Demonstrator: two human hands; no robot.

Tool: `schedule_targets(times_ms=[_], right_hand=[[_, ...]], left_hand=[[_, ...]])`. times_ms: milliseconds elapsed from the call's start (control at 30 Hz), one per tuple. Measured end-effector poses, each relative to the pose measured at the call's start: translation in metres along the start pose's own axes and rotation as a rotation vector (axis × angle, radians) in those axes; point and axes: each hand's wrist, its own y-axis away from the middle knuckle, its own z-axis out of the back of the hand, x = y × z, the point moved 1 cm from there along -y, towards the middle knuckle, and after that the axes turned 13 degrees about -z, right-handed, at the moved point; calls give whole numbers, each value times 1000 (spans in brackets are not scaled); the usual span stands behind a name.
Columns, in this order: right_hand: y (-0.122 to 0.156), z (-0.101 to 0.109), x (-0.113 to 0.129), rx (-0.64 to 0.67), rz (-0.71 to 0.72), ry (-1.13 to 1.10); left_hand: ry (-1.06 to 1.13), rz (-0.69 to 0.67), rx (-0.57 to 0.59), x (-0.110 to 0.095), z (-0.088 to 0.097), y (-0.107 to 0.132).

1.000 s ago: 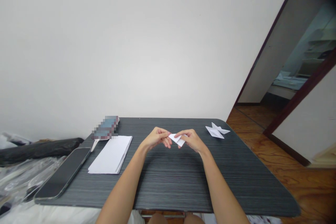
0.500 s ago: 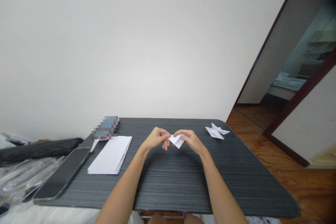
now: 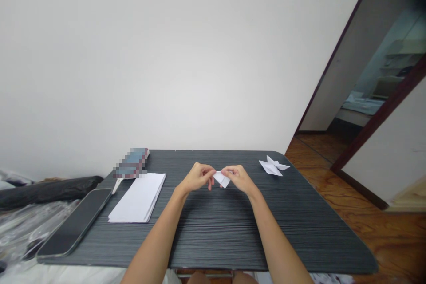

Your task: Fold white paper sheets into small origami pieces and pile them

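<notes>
Between my two hands, above the middle of the dark table, is a small piece of folded white paper (image 3: 222, 179) with its point hanging down. My left hand (image 3: 199, 176) pinches the paper's upper left corner between thumb and forefinger, the other fingers curled below. At the upper right corner, my right hand (image 3: 240, 179) pinches the paper the same way. To the right lies another folded white paper shape (image 3: 273, 167) with several pointed flaps, touched by neither hand.
A stack of white paper sheets (image 3: 138, 199) lies left on the dark table (image 3: 219, 230). Beside it are a phone (image 3: 75, 224) at the left edge and a blurred-out packet (image 3: 132, 162) behind. Plastic bags (image 3: 40, 222) are heaped left of the table. A white wall (image 3: 199, 62) stands behind.
My right thumb and fingers have shifted on the paper's upper right corner and now pinch it closer to the top edge. The left hand keeps its grip. The view has shifted slightly.
</notes>
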Motion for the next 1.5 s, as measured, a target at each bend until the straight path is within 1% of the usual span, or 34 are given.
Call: schedule_targets(times_ms=[133,300,433,533,600,667,833,967,1100,1233,1300,1500], right_hand=[[-1,-1,0,-18,-5,-53],[-8,-2,-8,-94,-1,-150],[-15,-7,-18,-102,-9,-290],[-18,-11,-24,-127,6,-334],[-20,-13,-25,-137,11,-312],[-20,-14,-26,-145,14,-271],[-20,-17,-25,-144,21,-200],[-19,-19,-24,-124,17,-197],[-20,-20,-25,-93,8,-213],[-22,-19,-28,-156,-2,-227],[-23,-20,-29,-165,-13,-243],[-22,-21,-29,-93,-63,-344]], left_hand=[[80,-5,-12,7,2,-2],[244,-46,-168,15,6,-7],[271,-40,-173,23,3,-8],[286,-12,-267,32,2,-7],[285,-4,-334,38,3,-7],[272,3,-372,42,3,-7],[269,40,-376,46,3,-8],[260,51,-403,48,2,-9],[259,53,-404,49,1,-9],[262,61,-425,50,-1,-10],[257,59,-439,50,-2,-10],[237,47,-423,46,-3,-11]])
